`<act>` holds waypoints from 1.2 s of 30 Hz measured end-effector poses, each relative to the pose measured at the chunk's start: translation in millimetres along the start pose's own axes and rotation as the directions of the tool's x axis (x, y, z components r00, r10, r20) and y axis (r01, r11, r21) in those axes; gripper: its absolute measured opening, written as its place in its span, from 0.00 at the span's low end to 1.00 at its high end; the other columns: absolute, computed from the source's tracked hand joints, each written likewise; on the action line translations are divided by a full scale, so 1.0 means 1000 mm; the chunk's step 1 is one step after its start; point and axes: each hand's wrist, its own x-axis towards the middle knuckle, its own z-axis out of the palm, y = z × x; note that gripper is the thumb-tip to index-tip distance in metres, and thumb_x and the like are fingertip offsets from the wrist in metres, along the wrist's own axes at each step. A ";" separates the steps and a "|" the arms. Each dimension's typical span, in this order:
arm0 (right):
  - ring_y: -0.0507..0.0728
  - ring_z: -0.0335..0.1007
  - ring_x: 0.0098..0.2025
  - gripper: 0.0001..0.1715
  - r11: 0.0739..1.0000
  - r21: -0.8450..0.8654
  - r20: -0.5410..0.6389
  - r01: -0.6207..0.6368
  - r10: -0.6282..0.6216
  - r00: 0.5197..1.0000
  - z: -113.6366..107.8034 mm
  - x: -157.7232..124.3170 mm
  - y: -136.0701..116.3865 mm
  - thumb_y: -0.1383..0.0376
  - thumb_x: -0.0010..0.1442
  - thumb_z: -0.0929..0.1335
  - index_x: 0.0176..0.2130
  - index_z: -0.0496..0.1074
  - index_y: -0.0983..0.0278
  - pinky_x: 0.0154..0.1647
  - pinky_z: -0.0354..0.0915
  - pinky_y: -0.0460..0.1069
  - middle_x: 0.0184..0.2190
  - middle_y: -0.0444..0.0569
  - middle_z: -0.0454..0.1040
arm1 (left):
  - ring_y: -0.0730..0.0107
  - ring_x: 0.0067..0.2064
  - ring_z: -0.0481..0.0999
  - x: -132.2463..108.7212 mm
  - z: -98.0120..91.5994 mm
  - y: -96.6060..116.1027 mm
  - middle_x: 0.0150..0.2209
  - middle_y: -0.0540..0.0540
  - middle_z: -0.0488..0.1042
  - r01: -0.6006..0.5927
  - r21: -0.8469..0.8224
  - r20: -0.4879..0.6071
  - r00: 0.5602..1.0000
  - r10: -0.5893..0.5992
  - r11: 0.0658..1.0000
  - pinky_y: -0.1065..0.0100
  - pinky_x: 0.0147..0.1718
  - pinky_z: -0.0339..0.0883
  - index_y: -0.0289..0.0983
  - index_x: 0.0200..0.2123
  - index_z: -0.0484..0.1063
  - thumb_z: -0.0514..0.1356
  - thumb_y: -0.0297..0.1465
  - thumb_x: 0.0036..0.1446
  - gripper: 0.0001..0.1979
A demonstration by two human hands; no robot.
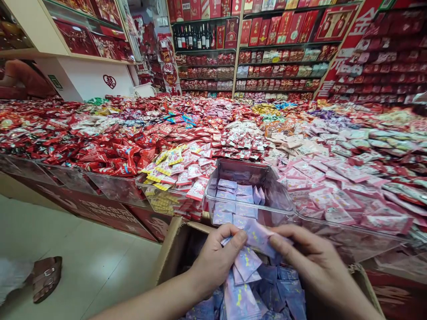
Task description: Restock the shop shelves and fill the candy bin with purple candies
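Between my two hands is a small purple candy packet (pixel 258 235), pinched at its left end by my left hand (pixel 222 251) and at its right end by my right hand (pixel 305 253). More purple packets (pixel 245 266) hang or lie just below my left fingers; whether they are joined to the held one I cannot tell. Under my hands stands an open cardboard box (pixel 167 249) with many darker purple packets (pixel 283 284) inside. Just beyond my fingers, a clear plastic bin (pixel 280 195) holds rows of similar purple packets (pixel 228 195).
Heaped candy bins run across the counter, with pink packets (pixel 336 191) on the right and yellow-and-white packets (pixel 180 164) on the left. Shelves (pixel 238 53) of red boxes and bottles stand behind. Another person's sandalled foot (pixel 46 278) is on the floor at left.
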 end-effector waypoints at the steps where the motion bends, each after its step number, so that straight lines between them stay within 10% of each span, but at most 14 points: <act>1: 0.55 0.66 0.29 0.14 0.992 -0.095 -0.025 0.079 -0.082 0.996 -0.006 0.003 -0.010 0.52 0.50 0.68 0.29 0.74 0.60 0.28 0.61 0.47 0.28 0.47 0.73 | 0.77 0.27 0.59 -0.002 -0.003 -0.001 0.24 0.53 0.63 0.007 0.002 -0.006 1.000 -0.007 1.000 0.74 0.28 0.54 0.34 0.27 0.66 0.58 0.45 0.51 0.18; 6: 0.53 0.62 0.23 0.15 0.844 -0.476 -0.138 0.248 -0.351 0.926 -0.023 0.066 -0.067 0.53 0.55 0.65 0.32 0.74 0.60 0.22 0.58 0.47 0.22 0.47 0.70 | 0.74 0.31 0.63 -0.004 -0.014 -0.002 0.28 0.48 0.68 0.030 0.026 -0.005 1.000 -0.030 0.999 0.72 0.32 0.56 0.33 0.29 0.69 0.57 0.44 0.53 0.18; 9: 0.50 0.61 0.21 0.12 0.829 -0.546 0.116 0.122 -0.070 0.991 -0.005 0.125 -0.069 0.61 0.57 0.63 0.32 0.73 0.65 0.19 0.58 0.45 0.22 0.46 0.70 | 0.74 0.30 0.62 -0.005 -0.016 -0.006 0.27 0.49 0.68 0.048 0.131 0.053 0.997 -0.055 0.990 0.72 0.31 0.55 0.32 0.29 0.70 0.57 0.43 0.53 0.18; 13: 0.48 0.62 0.21 0.09 0.691 -0.722 0.258 -0.046 0.329 0.908 0.030 0.171 -0.035 0.71 0.55 0.62 0.33 0.71 0.66 0.20 0.62 0.43 0.26 0.46 0.72 | 0.74 0.29 0.61 -0.008 -0.017 -0.008 0.27 0.48 0.67 0.075 0.212 0.105 0.990 -0.099 0.974 0.72 0.30 0.55 0.32 0.30 0.70 0.56 0.42 0.54 0.17; 18: 0.48 0.64 0.20 0.08 0.569 -0.822 0.296 -0.029 0.472 0.830 0.055 0.174 -0.006 0.73 0.53 0.64 0.32 0.72 0.65 0.22 0.62 0.44 0.21 0.43 0.71 | 0.71 0.32 0.64 -0.010 -0.020 -0.006 0.28 0.47 0.68 0.090 0.214 0.110 0.987 -0.116 0.973 0.70 0.33 0.56 0.33 0.28 0.69 0.55 0.41 0.54 0.15; 25: 0.59 0.71 0.36 0.08 0.317 -0.930 0.311 0.184 0.418 0.853 0.064 0.176 -0.002 0.69 0.48 0.68 0.33 0.73 0.67 0.30 0.62 0.47 0.33 0.55 0.76 | 0.68 0.35 0.67 -0.011 -0.023 -0.004 0.30 0.45 0.70 0.091 0.180 0.120 0.986 -0.114 0.979 0.68 0.37 0.58 0.33 0.29 0.70 0.56 0.41 0.52 0.15; 36: 0.60 0.71 0.41 0.10 0.205 -0.896 0.434 0.393 0.222 0.873 0.057 0.179 -0.016 0.65 0.52 0.67 0.35 0.74 0.66 0.36 0.62 0.48 0.37 0.55 0.76 | 0.69 0.34 0.67 -0.009 -0.025 -0.004 0.31 0.44 0.72 0.133 0.030 0.164 0.977 -0.136 0.991 0.67 0.38 0.57 0.32 0.29 0.71 0.57 0.36 0.46 0.12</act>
